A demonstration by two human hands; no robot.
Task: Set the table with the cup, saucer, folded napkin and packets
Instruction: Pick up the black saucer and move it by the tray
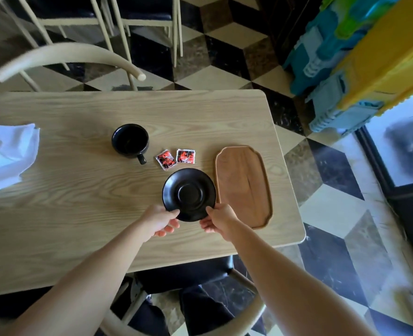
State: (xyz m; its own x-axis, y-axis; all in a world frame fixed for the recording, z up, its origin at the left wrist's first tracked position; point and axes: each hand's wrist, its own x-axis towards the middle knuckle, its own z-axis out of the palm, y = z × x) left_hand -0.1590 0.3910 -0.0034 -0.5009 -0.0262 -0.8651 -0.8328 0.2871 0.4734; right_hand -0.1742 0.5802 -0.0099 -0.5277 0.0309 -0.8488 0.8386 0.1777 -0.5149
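Note:
A black saucer (189,194) sits near the middle of the light wooden table (84,204). My left hand (160,220) grips its near left rim and my right hand (218,219) grips its near right rim. A black cup (130,141) stands farther back, its handle pointing toward me. Two red and black packets (175,158) lie side by side between the cup and the saucer. A white napkin (6,156) lies loosely crumpled at the table's left edge.
A brown wooden tray (243,185) lies just right of the saucer, near the table's right edge. Chairs stand behind the table and a dark-seated chair (188,272) is below me. Colourful plastic panels (346,57) lean at the far right.

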